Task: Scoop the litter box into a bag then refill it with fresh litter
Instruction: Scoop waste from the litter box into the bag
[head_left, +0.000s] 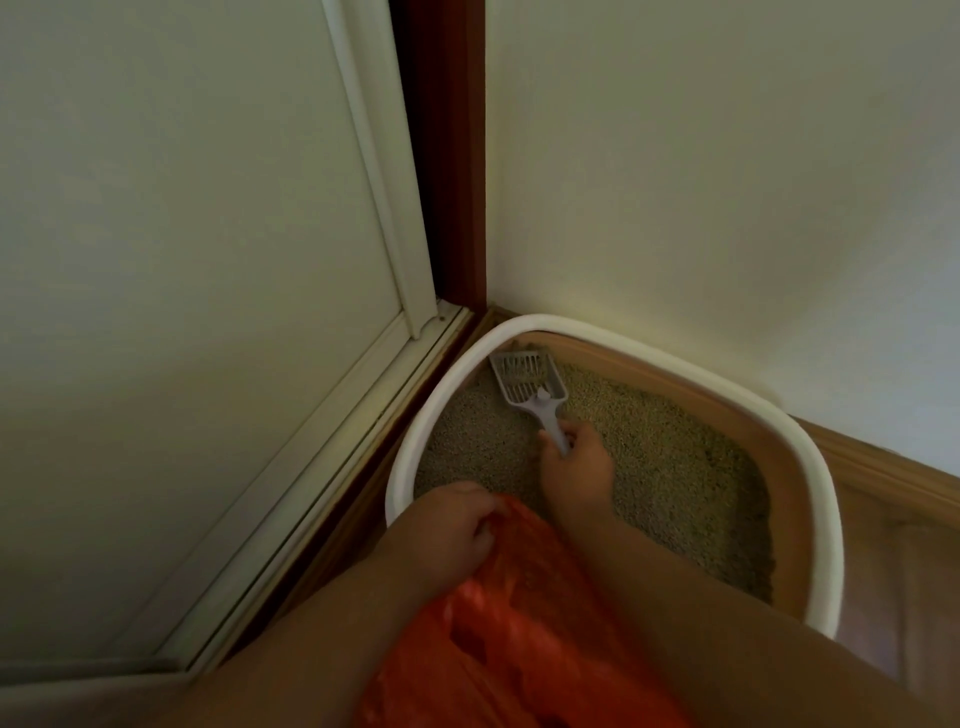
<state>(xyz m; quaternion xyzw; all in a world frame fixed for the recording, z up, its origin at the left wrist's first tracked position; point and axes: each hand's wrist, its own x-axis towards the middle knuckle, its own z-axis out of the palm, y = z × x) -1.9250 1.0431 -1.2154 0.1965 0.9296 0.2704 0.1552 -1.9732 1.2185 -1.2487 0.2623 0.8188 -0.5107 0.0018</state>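
Right hand (574, 465): fingers curled round the handle of the scoop, gripping it low over the litter, forearm reaching in from the lower right.
Scoop (530, 382): grey slotted plastic, its handle in the right hand, its basket pointing away from the hand toward the far left corner of the box; some litter sits in the basket, which lies at or just above the litter surface — which of the two, I cannot tell.
Left hand (457, 519): fingers bent and pinching the upper edge of the bag, just at the near left rim of the box.
Bag (519, 623): thin orange plastic, hanging from the left hand between the two forearms, nearer the camera than the scoop and covering part of the box's near edge.
Litter (675, 467): tan-grey granules spread across the floor of the box, on both sides of the right hand.
Litter box (810, 467): white rim over tan inner walls, set on the floor in a corner, beyond and beneath both hands.
Wall (727, 182): pale, running behind the box, with a wooden baseboard (893, 478) along its foot.
Door (182, 260): white panel to the left of the box, with dark red-brown trim (441, 156) at the corner.
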